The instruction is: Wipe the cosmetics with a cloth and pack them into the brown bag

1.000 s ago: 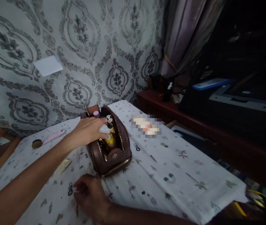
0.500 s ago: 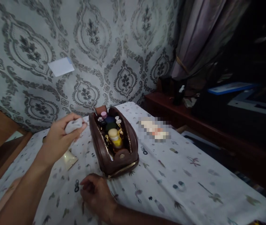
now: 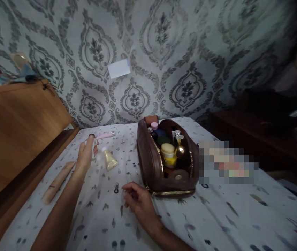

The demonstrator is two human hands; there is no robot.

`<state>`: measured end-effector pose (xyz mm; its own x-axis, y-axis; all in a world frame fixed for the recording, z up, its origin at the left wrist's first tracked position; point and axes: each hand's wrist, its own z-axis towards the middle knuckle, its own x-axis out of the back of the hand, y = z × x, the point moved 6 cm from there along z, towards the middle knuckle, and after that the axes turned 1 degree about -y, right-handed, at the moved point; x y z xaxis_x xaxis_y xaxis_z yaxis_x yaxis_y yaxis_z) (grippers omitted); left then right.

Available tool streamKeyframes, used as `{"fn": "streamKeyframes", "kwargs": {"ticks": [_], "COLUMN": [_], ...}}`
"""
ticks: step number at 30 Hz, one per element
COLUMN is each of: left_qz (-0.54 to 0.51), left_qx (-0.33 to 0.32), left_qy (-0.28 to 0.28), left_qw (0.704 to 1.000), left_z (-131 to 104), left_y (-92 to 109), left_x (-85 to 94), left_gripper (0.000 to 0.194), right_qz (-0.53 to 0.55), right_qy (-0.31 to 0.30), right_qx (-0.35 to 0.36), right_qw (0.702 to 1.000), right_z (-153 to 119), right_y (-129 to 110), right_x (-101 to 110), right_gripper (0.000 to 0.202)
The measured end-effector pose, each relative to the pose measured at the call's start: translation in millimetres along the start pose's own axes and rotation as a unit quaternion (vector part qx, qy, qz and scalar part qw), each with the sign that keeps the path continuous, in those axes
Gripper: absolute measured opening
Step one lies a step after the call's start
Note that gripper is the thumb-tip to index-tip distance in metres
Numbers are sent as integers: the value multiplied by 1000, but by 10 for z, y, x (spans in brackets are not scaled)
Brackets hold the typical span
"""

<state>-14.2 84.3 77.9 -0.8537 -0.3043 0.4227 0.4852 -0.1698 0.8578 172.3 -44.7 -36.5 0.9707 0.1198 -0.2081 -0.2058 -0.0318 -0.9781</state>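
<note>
My left hand point(image 3: 84, 157) is closed around a crumpled white tissue or cloth point(image 3: 94, 147) at the far left of the bed-like surface. A small dark round cap point(image 3: 92, 135) shows just beyond its fingertips; whether the hand touches it I cannot tell. Right of that hand lies a cream-coloured squeeze tube point(image 3: 109, 160), and behind it a slim pink tube point(image 3: 105, 135). My right hand point(image 3: 138, 204) rests palm-side left, fingers loosely bent and apart, holding nothing. Beside it stands an unzipped brown toiletry bag point(image 3: 148, 167) with a yellow jar point(image 3: 168, 157) and several bottles inside.
A long beige tube-like item point(image 3: 56, 183) lies by my left forearm. A wooden board point(image 3: 20, 115) borders the left side. Patterned cloth point(image 3: 216, 223) covers the surface. A pixelated item point(image 3: 228, 162) lies right of the bag, near a dark red ledge point(image 3: 232, 129).
The view has swung left, so the bag sits further right. My left hand has moved away from the bag to the far left, still gripping the white tissue or cloth. My right hand's fingers have loosened.
</note>
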Motion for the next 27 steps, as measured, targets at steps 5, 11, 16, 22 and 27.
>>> {"fn": "streamKeyframes", "kwargs": {"ticks": [5, 11, 16, 22, 27], "left_qz": [92, 165, 190, 218, 218], "left_qx": [-29, -32, -17, -76, -87], "left_qy": [8, 72, 48, -60, -100], "left_qw": [995, 983, 981, 971, 967], "left_z": [73, 290, 391, 213, 153], "left_y": [-438, -827, -1149, -1110, -966], "left_x": [-59, 326, 545, 259, 231], "left_gripper": [24, 25, 30, 36, 38], "right_qz": [-17, -35, -46, -50, -42], "right_qy": [7, -3, -9, -13, -10], "right_qx": [-4, -8, -5, 8, 13], "right_qw": [1000, 999, 999, 999, 999], "right_z": [9, 8, -5, -5, -19], "right_y": [14, 11, 0, -1, 10], "right_x": [19, 12, 4, -8, -22], "right_gripper": [31, 39, 36, 34, 31]}}
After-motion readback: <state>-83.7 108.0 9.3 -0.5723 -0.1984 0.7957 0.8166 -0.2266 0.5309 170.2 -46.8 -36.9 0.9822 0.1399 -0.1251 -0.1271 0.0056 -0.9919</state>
